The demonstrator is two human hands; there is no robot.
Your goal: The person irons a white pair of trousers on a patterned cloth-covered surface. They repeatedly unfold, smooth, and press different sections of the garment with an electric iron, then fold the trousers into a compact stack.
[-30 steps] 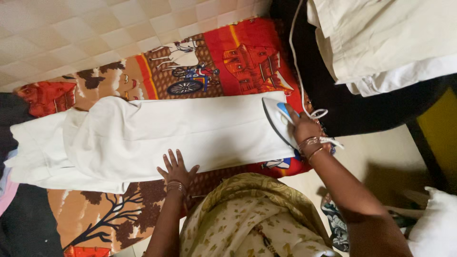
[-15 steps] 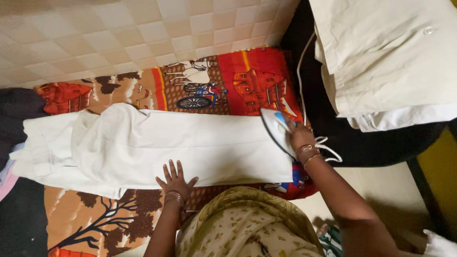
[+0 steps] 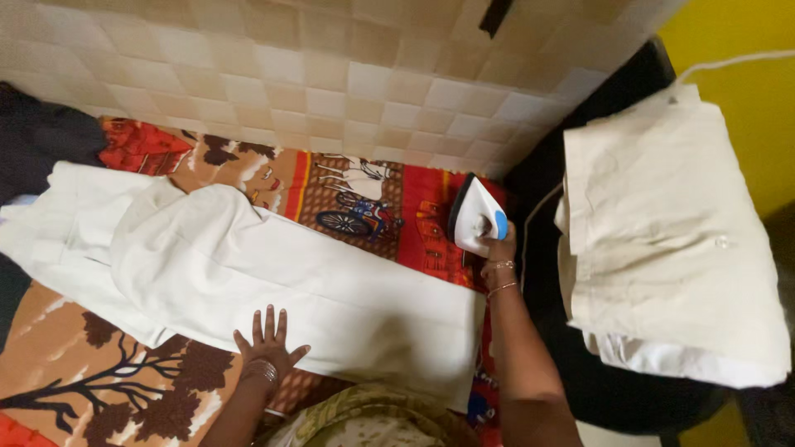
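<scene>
A white garment lies spread along a patterned red and brown cloth. My left hand rests flat with fingers spread on the garment's near edge. My right hand grips the handle of a white and blue iron. The iron is lifted off the garment and stands tilted on the red cloth beyond the garment's right end. Its white cord runs toward the right.
A stack of folded cream and white clothes sits on a dark surface at the right. A beige tiled wall lies beyond the cloth. Dark clothing is piled at the far left. A yellow wall is at the upper right.
My right hand has lifted the iron off the garment's right end and moved it farther away onto the red cloth. The view has shifted. My left hand stays flat on the garment.
</scene>
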